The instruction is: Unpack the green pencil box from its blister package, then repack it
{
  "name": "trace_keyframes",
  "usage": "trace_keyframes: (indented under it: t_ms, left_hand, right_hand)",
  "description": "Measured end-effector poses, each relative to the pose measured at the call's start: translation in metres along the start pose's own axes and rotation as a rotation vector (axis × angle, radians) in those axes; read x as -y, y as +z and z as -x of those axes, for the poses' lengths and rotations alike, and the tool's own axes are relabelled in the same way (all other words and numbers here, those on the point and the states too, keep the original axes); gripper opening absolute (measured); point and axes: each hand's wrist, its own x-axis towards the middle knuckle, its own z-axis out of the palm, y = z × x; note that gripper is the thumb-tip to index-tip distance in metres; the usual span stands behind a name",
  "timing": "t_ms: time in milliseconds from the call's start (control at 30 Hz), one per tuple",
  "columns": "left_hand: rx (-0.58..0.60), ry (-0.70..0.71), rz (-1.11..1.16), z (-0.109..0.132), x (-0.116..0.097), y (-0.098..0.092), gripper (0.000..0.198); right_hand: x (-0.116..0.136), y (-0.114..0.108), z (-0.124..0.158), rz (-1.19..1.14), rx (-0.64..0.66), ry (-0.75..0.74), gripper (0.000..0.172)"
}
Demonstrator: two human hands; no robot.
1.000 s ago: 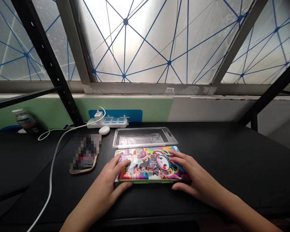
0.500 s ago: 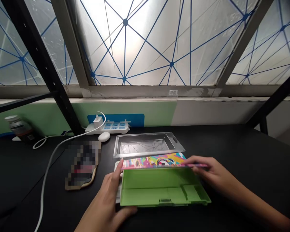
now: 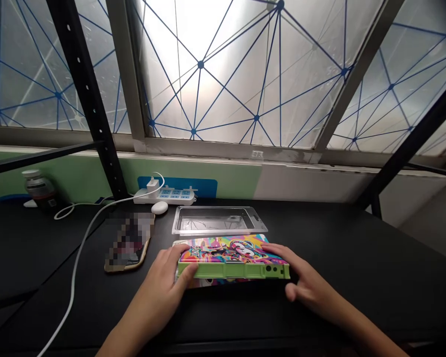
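cartoon-printed oblong green plastic case now looks reclosed, insides hidden; my left hand clasps it, right hand touches, thumb loose.

Left hand: thumb on green front side of multicoloured cartoon-printed rectangular case, fingers over left end. Right hand: fingertips on case's right end, thumb apart. Clear rectangular plastic tray just behind case, on black desk. White plastic power strip with white cube charger at back.
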Motion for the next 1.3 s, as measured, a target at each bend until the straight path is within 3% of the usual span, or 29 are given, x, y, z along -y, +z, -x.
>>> trace_keyframes:
  t_ms: [167,367,467,533,700,800,900,1100,1300]
  left_hand:
    - [-0.004,0.073,-0.029,-0.003,0.004,0.0,0.053]
    - [0.085,0.083,-0.16,-0.001,-0.002,0.0,0.042]
    - [0.022,0.084,-0.152,-0.001,-0.003,0.003,0.043]
    - [-0.014,0.066,-0.113,-0.001,0.0,0.004,0.056]
    - [0.055,0.047,-0.061,-0.001,0.004,0.002,0.063]
    - [0.084,0.046,-0.039,0.0,0.002,0.0,0.076]
    - [0.087,0.031,0.001,0.002,0.001,-0.001,0.095]
    - [0.092,0.011,0.068,0.002,-0.002,-0.005,0.095]
    - [0.088,0.06,0.072,-0.001,0.001,-0.006,0.094]
  right_hand:
    - [0.0,0.007,0.001,0.126,-0.068,0.109,0.051]
    - [0.008,0.006,-0.008,0.059,-0.061,0.32,0.059]
    - [0.013,0.005,-0.014,0.19,-0.064,0.276,0.054]
    - [0.017,0.006,-0.017,0.358,-0.119,0.212,0.051]
    - [0.04,0.021,-0.026,0.711,-0.186,-0.071,0.035]
    - [0.063,0.038,-0.039,0.695,-0.062,-0.183,0.027]
    - [0.081,0.055,-0.058,0.656,0.008,-0.187,0.02]
    - [0.078,0.08,-0.081,0.614,-0.043,-0.183,0.02]
    - [0.075,0.084,-0.082,0.602,-0.13,-0.226,0.019]
